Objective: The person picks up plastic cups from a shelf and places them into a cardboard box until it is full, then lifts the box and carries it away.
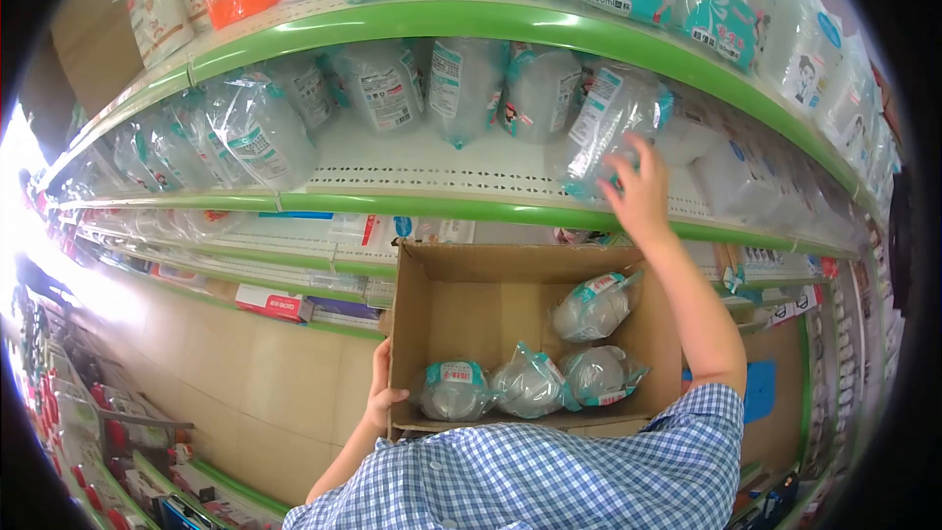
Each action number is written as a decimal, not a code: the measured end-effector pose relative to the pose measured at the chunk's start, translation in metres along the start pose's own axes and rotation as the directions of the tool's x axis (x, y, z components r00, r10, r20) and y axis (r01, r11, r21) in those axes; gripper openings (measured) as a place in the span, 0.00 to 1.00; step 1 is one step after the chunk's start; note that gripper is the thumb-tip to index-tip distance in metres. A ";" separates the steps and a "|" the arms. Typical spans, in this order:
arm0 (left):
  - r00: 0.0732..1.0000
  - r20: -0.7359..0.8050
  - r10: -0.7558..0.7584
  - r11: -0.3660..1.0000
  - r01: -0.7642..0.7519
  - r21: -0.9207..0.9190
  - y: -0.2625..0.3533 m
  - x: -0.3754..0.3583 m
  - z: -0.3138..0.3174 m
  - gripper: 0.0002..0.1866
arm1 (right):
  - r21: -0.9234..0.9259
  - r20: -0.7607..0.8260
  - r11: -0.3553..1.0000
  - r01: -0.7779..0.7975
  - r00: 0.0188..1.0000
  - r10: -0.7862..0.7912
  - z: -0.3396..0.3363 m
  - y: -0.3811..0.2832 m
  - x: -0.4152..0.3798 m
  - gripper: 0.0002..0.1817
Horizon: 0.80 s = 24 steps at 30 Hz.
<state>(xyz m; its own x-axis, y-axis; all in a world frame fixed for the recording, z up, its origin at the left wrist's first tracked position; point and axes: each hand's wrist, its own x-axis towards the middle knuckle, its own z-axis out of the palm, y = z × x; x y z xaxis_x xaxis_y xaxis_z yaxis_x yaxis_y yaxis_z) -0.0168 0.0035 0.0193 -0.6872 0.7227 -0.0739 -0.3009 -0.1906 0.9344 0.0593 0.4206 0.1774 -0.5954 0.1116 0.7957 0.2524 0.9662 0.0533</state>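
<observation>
My right hand (638, 186) is at the front of the middle shelf, its bent fingers and thumb on a clear-wrapped pack of plastic cups (601, 123). That pack leans, its lower end near the shelf's front edge. My left hand (384, 391) grips the left side of an open cardboard box (417, 309), thumb at the rim and the other fingers partly hidden. Inside the box, a wrapped pack of cups (595, 309) lies at the right. More packs (531, 383) line its near side, with teal and white labels.
The middle shelf (412, 162) carries several similar packs (381, 88) along its back and a row (255, 137) at the left. A green-edged upper shelf (471, 20) with teal bags overhangs it. Lower shelves lie behind the box. Tiled floor (265, 358) is at the left.
</observation>
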 end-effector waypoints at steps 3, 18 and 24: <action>1.000 0.001 -0.010 1.000 0.010 -0.003 0.001 -0.001 0.002 0.51 | -0.015 0.208 1.000 -0.018 0.978 0.020 0.003 -0.007 -0.016 0.20; 1.000 0.021 0.002 0.999 -0.001 -0.051 0.000 0.001 0.001 0.51 | 0.006 0.296 0.948 -0.317 0.906 0.301 0.033 0.022 -0.001 0.16; 1.000 0.015 -0.004 0.998 0.005 -0.059 0.006 0.001 0.007 0.50 | 0.118 0.416 0.967 -0.225 0.896 0.158 0.062 0.025 0.003 0.18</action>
<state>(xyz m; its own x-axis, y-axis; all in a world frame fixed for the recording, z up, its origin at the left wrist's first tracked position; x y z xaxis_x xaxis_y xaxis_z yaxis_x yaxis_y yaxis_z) -0.0148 0.0074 0.0270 -0.6760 0.7334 -0.0722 -0.3427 -0.2262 0.9118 0.0170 0.4592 0.1437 -0.8108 0.3490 0.4700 0.2882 0.9368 -0.1983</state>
